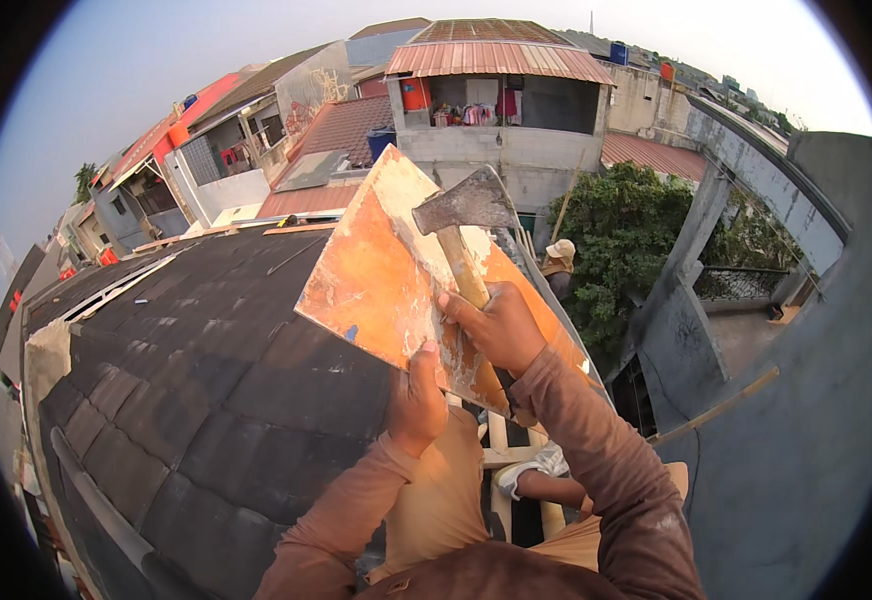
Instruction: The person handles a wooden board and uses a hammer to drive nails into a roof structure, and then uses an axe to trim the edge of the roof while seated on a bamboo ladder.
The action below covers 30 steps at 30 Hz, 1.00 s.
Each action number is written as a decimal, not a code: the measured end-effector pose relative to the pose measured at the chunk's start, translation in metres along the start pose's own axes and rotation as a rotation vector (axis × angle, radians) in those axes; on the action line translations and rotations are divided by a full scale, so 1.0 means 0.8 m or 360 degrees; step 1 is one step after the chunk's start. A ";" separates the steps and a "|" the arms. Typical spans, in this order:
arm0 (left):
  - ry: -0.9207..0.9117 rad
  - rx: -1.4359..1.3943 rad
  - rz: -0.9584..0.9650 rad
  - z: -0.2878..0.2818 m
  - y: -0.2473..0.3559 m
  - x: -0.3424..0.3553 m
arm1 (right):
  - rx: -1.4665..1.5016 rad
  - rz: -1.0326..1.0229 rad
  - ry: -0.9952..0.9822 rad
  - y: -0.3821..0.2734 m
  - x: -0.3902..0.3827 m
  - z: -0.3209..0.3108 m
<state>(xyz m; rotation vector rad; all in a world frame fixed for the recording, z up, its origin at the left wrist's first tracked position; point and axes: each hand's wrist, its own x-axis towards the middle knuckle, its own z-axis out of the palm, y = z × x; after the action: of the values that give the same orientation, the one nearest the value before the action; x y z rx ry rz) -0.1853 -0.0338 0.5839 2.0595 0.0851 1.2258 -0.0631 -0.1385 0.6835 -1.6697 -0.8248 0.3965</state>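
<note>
A flat orange-painted board [361, 275], its paint scraped or flaked to a pale surface in patches, is tilted up in front of me. My left hand [419, 405] is closed on its lower edge, the thumb pressed against the painted face. In my right hand [504, 328] is a hatchet [466, 205], held by its wooden handle. The dark metal head points up, in front of the board's upper part. My right fist overlaps the board; whether it touches the board I cannot tell. The underside of the board and my left fingers behind it are hidden.
Dark roof tiles [206, 390] slope away at the left, with loose pale strips [121, 285] farther off. Pale battens [501, 455] lie below, near my shoe [531, 470]. At the right is a grey wall [806, 440]. Another person [559, 262] stands beyond the board, by a leafy tree [628, 240].
</note>
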 end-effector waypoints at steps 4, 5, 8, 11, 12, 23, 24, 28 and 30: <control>0.0183 -0.0736 -0.0351 0.012 0.044 0.040 | -0.0086 -0.0385 0.0263 0.022 0.004 -0.002; 0.0196 -0.0681 -0.0380 0.010 0.037 0.039 | -0.0192 -0.0487 0.0369 0.019 0.001 -0.003; 0.0231 -0.0436 -0.0372 0.007 0.000 0.027 | -0.0380 -0.0564 0.0731 0.009 -0.002 -0.036; 0.0193 0.0081 -0.0127 0.005 -0.038 0.006 | -0.0224 -0.0469 0.0716 0.008 0.015 -0.104; 0.0138 0.0325 -0.0012 0.002 -0.046 0.001 | -0.0069 -0.0389 0.0686 0.004 0.014 -0.117; 0.0363 0.0750 0.1054 -0.015 -0.023 0.025 | -0.0801 -0.0254 0.1170 -0.073 0.114 -0.291; 0.0319 0.0720 0.1006 -0.028 -0.012 0.027 | -0.0950 -0.0269 0.1343 -0.086 0.119 -0.304; 0.0410 0.0379 0.0757 -0.040 -0.017 0.027 | -0.1483 -0.0193 0.1694 -0.078 0.135 -0.359; 0.0532 0.0741 0.0917 -0.052 -0.036 0.041 | -0.1487 -0.0117 0.1666 -0.055 0.123 -0.382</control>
<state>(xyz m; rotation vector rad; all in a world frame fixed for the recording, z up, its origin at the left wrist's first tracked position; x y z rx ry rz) -0.1918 0.0233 0.6019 2.3329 -0.0843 2.0616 0.1908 -0.2828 0.8239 -2.2809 -0.2300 -1.0175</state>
